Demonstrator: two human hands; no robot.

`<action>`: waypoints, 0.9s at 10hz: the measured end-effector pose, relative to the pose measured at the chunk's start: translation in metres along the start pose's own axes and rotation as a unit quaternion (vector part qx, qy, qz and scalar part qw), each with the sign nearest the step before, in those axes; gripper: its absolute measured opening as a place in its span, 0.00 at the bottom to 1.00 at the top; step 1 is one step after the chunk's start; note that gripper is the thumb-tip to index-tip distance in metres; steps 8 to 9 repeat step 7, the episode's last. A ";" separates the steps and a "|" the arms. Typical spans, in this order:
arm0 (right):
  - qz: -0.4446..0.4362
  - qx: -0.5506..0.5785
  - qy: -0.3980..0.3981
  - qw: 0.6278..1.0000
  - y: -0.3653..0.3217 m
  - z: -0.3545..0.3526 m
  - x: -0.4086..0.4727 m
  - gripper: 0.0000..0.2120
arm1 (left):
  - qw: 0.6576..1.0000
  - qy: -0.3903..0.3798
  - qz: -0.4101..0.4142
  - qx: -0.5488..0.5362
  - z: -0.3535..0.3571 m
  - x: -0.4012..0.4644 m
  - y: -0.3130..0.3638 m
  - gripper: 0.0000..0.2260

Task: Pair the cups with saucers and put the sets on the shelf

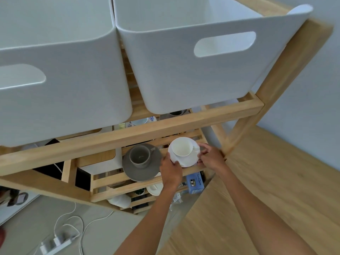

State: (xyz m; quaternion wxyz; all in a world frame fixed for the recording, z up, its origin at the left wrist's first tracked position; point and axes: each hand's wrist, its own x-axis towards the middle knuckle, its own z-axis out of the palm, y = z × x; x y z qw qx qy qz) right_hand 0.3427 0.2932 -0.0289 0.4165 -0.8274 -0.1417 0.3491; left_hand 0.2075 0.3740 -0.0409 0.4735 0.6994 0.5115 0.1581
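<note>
On the slatted middle shelf (139, 183) of the wooden rack, going left to right: a grey cup (140, 155) sat on its grey saucer (141, 172), that set already parked. Just to the right of it, the left hand (170, 169) was pinching the left rim of the white saucer (184, 159), fingers curled onto the edge. The white cup (183, 146) was sitting upright in that saucer, handle pointing right. On the far side, the right hand (209, 156) gripped the saucer's right rim, with a finger or two up by the cup handle, can't tell if they were actually touching it. Couldn't really tell whether the saucer was fully down on the shelf slats or a touch above them.

My take on doing this bit well: keep the saucer dead level so the cup doesn't skate, lower it flat across the slats rather than on one edge, and leave a gap from the grey saucer so the rims don't clink. Let go one hand at a time once it sits steady. Two big white bins (184, 70) sat on the tier above the shelf, so headroom looked tight.
</note>
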 end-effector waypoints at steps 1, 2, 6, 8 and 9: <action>-0.001 -0.010 -0.002 1.000 0.000 0.002 0.003 0.24 | 1.000 0.004 -0.001 -0.008 0.002 0.000 0.002 0.20; 0.002 -0.011 0.002 1.000 -0.001 0.004 0.003 0.24 | 1.000 0.000 -0.004 -0.013 0.000 0.000 0.005 0.22; -0.021 -0.049 0.009 0.999 -0.009 -0.001 -0.024 0.23 | 0.997 -0.023 -0.014 -0.074 -0.006 -0.014 0.004 0.21; -0.064 -0.069 0.012 0.996 -0.014 -0.007 -0.049 0.24 | 0.995 -0.012 -0.037 -0.089 -0.009 -0.022 0.003 0.23; -0.064 -0.069 0.012 0.996 -0.014 -0.007 -0.049 0.24 | 0.995 -0.012 -0.037 -0.089 -0.009 -0.022 0.003 0.23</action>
